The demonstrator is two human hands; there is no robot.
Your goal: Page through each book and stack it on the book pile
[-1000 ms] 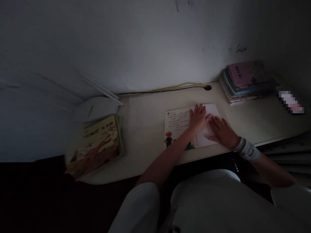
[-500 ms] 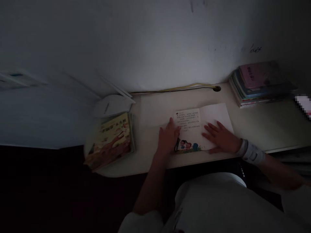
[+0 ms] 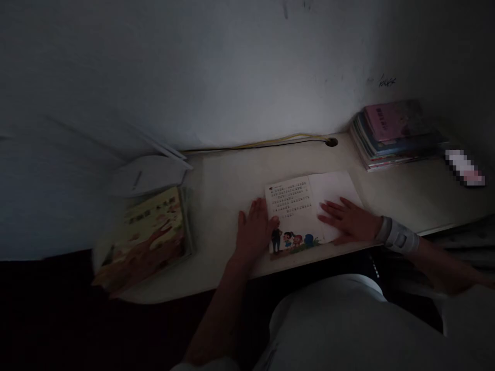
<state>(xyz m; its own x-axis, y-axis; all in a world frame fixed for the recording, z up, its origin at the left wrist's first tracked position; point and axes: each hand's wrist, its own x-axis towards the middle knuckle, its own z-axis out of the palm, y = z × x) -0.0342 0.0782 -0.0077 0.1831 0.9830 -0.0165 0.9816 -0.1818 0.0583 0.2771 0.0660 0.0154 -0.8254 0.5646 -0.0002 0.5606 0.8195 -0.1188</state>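
Observation:
An open picture book point(image 3: 296, 221) lies flat near the front edge of the desk. Its left page carries printed lines above coloured cartoon figures; the right page looks blank and white. My right hand point(image 3: 348, 219) rests on that white page, fingers spread, with a grey band around the wrist. Beside the left edge of the book is my left hand point(image 3: 253, 226), its fingers stretched out and the thumb touching the page's edge. Neither hand grips anything.
Left on the desk point(image 3: 216, 257) lies a stack of picture books point(image 3: 149, 226), in front of a white router point(image 3: 150, 175) with antennas. Cables point(image 3: 263, 141) run along the wall to a hole point(image 3: 331, 142). More books point(image 3: 394, 134) and a blurred phone-like object point(image 3: 466, 167) are on the right.
My left hand has moved off the left page to its outer edge, uncovering a printed figure. My right hand stays on the white page. The view has shifted slightly to the right.

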